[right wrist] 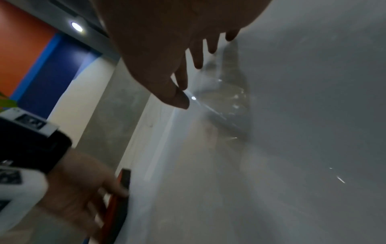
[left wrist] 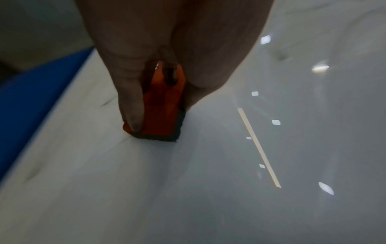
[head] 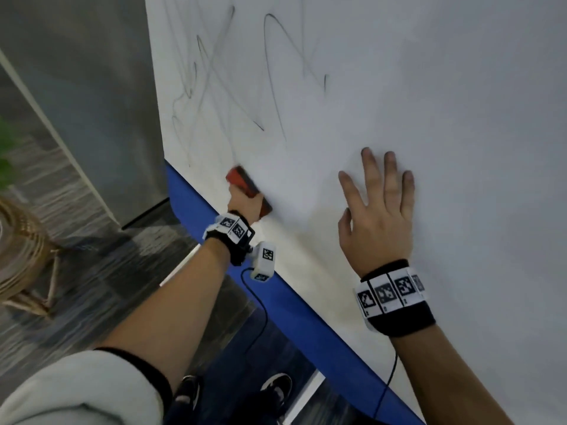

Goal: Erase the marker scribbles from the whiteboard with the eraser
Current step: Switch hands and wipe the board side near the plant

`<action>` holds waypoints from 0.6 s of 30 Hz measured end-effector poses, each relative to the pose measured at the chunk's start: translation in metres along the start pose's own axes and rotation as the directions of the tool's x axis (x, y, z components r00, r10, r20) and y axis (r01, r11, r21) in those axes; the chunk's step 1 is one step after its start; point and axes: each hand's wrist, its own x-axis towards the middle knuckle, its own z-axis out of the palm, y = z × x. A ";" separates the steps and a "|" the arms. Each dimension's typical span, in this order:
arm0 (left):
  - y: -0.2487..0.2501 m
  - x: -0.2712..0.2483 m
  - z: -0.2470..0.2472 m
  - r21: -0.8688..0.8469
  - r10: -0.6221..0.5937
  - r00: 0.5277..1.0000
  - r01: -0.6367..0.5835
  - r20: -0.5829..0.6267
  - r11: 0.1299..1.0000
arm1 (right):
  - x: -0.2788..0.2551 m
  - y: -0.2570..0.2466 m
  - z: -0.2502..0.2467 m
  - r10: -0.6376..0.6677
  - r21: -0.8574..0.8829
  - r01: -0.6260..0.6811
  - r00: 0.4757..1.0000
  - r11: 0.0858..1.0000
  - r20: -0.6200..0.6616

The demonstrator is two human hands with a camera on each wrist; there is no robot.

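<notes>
Head view: I see the left hand wrapped around the red eraser, with the eraser's dark felt face flat against the whiteboard. The eraser sits low on the board, just above the blue bottom edge and near the board's left border. In the left wrist view the thumb lies along one side of the eraser and fingers close on the other side; the felt strip meets the white surface.

Marker scribbles lie higher up on the left part of the board, well apart from the eraser; thin dark loops and crossing strokes, some faint. The lowest faint strokes end close above the eraser. I cannot tell whether the pad touches any line, as that area is motion-blurred.

The right hand is flat on the board to the right of the eraser, fingers straight and spread, holding nothing. In the right wrist view, the fingertips rest on the glossy surface, and the left hand with the eraser shows at lower left.

Both wrists carry black bands with square printed markers. A wicker object stands on the floor at left.
</notes>
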 end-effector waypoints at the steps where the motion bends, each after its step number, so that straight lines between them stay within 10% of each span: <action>1: -0.023 -0.004 0.009 -0.024 -0.091 0.994 0.093 0.063 0.995 | -0.001 0.001 0.002 -0.007 -0.027 0.008 1.000 1.000 0.029; 7: -0.075 -0.036 0.052 -0.204 -0.288 0.941 0.322 0.180 0.924 | -0.011 0.016 0.004 -0.061 -0.087 0.073 0.989 0.994 0.134; 12: -0.002 -0.045 0.023 -0.048 0.195 0.977 -0.192 0.086 0.980 | -0.017 0.012 0.005 -0.017 -0.095 0.029 0.992 0.995 0.124; 15: 0.077 -0.082 0.003 0.088 0.603 0.795 -0.607 0.067 0.790 | -0.021 -0.002 0.008 0.039 -0.065 -0.032 0.994 0.997 0.098; 18: 0.155 -0.121 -0.003 0.256 0.896 0.411 -0.896 0.169 0.363 | -0.022 -0.008 0.006 0.054 -0.032 -0.050 0.992 0.998 0.113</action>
